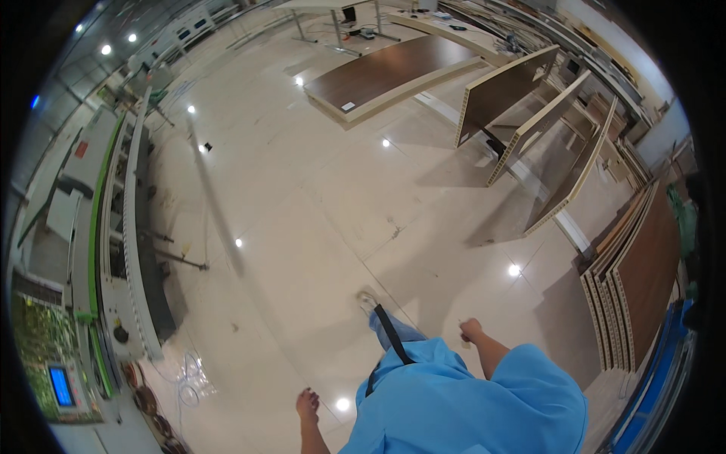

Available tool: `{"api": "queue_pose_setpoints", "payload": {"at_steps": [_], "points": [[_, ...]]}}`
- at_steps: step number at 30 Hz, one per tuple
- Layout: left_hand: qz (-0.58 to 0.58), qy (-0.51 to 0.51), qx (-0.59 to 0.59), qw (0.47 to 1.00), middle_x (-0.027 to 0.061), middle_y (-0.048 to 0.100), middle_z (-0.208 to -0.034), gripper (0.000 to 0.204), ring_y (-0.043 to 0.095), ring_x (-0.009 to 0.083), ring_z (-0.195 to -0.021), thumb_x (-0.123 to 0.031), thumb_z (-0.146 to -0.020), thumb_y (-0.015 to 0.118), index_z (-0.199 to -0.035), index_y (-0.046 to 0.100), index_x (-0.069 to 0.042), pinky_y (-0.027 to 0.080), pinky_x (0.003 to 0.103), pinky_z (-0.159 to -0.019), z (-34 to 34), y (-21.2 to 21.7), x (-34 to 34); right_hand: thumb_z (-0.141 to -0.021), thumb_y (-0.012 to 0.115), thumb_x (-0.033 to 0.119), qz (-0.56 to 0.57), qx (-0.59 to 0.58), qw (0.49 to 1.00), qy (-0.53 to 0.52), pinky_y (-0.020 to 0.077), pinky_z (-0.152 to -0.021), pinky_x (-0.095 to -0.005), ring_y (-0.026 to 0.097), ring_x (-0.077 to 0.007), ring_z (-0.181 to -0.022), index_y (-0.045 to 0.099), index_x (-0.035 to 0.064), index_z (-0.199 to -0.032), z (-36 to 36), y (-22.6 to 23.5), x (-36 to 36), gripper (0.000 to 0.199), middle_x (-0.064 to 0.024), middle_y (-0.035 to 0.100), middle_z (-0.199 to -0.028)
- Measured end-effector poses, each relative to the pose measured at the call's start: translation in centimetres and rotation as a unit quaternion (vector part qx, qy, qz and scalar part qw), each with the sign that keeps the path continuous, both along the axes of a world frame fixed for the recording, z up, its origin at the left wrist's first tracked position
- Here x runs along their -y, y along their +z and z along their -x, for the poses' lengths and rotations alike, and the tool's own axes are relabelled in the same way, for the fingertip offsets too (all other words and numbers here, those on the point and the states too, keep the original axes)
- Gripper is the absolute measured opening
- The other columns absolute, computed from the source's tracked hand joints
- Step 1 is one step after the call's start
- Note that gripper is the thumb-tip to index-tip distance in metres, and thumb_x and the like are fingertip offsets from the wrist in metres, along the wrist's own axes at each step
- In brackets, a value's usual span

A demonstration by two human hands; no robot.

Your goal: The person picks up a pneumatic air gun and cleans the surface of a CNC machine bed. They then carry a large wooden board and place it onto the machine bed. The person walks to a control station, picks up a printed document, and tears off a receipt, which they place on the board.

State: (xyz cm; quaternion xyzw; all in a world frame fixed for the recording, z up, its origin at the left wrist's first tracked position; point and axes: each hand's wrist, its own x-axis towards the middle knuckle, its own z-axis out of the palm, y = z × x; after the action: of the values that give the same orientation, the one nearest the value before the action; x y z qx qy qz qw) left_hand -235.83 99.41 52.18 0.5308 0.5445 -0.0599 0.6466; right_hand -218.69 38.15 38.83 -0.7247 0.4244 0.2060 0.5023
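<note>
My left hand hangs beside my body at the lower edge, over the tiled floor. Its fingers are loosely curled and a little apart, with nothing visible in them. On the other side, my right hand is out in front of my blue shirt, closed. A small pale bit shows at its fingers, too small to name. Neither hand touches the panels or the machine. One foot is stepping forward on the floor.
A long machine with a green stripe and a small blue screen runs along the left. Brown panels stand on edge at the right, near a leaning stack. Another panel lies flat ahead. Tables stand farther back.
</note>
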Motion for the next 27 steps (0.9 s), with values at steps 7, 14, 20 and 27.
{"api": "queue_pose_setpoints", "payload": {"at_steps": [7,14,20,27], "points": [[0.0,-0.059,0.049,0.997,0.0042,0.068,-0.109,0.029,0.066,0.0163,-0.094,-0.03,-0.102,0.061,-0.124,0.065,-0.012,0.052,0.03,-0.083,-29.9,3.7,-11.3,-0.089,0.057,0.009,-0.044,-0.135,0.989,-0.029,0.0507,-0.046,-0.0422,0.064,-0.0302,-0.054,0.062,-0.008,-0.083,-8.7,-0.6,-12.2,0.019,-0.0217,0.062,-0.066],[0.039,-0.285,0.022,0.958,0.0038,0.069,-0.107,0.032,0.067,0.0158,-0.095,-0.033,-0.101,0.063,-0.125,0.067,-0.013,0.052,0.031,-0.081,-50.4,4.7,-14.1,-0.096,0.062,0.029,-0.153,0.066,0.984,0.061,0.0558,-0.059,-0.0362,0.068,-0.0224,-0.064,0.067,-0.0005,-0.091,-38.2,7.1,-31.3,0.03,-0.0126,0.07,-0.076],[0.032,-0.493,-0.014,0.869,-0.0003,0.065,-0.082,0.024,0.06,0.0087,-0.071,-0.022,-0.098,0.066,-0.114,0.072,-0.005,0.045,0.024,-0.061,-67.9,0.6,-19.5,-0.099,0.06,0.026,-0.174,0.231,0.942,-0.172,0.0525,-0.054,-0.0315,0.062,-0.0164,-0.06,0.063,0.0028,-0.097,-51.1,15.6,-35.4,0.023,-0.0084,0.067,-0.078],[0.058,-0.549,-0.013,0.834,0.0017,0.068,-0.087,0.026,0.061,0.0089,-0.073,-0.023,-0.099,0.063,-0.114,0.072,-0.004,0.047,0.023,-0.064,-91.5,0.6,-28.8,-0.095,0.061,0.021,-0.062,0.142,0.897,-0.413,0.0493,-0.048,-0.0298,0.059,-0.015,-0.055,0.061,0.0022,-0.09,-49.4,12.7,-43.3,0.02,-0.0083,0.064,-0.07]]}}
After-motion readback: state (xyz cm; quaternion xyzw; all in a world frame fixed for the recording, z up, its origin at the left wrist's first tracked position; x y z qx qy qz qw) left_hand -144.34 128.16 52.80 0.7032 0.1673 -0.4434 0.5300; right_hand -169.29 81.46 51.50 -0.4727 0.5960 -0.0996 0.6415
